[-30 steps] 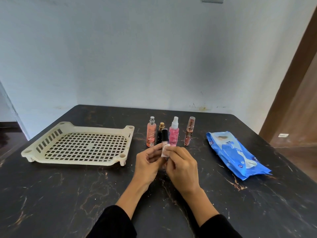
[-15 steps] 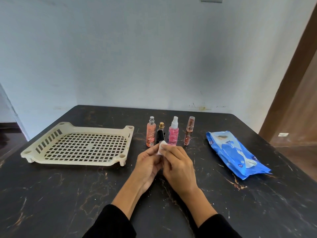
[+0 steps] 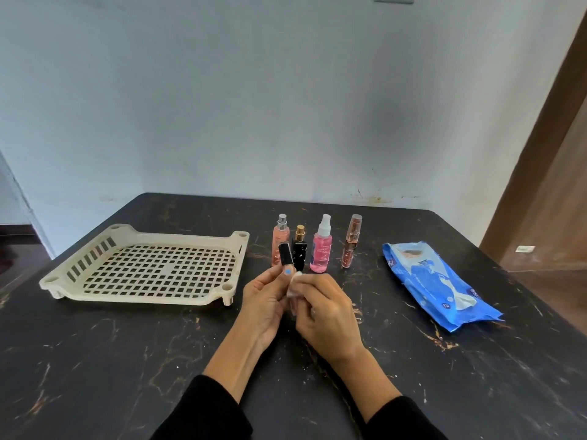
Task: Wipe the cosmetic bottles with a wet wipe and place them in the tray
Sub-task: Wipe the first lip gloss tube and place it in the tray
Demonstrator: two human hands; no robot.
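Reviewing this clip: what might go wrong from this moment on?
The left hand pinches the small black-capped bottle low down while the right hand rubs it with the wet wipe; it may slip. The four standing bottles are just behind and could topple. The tray holds nothing yet.

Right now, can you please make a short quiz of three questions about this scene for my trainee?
1. True or false: the tray already holds a bottle.
2. Which hand holds the wet wipe: A left hand, B right hand?
3. How many bottles stand on the table behind the hands?

Key: 1 false. 2 B; the left hand holds the black-capped bottle. 3 four.
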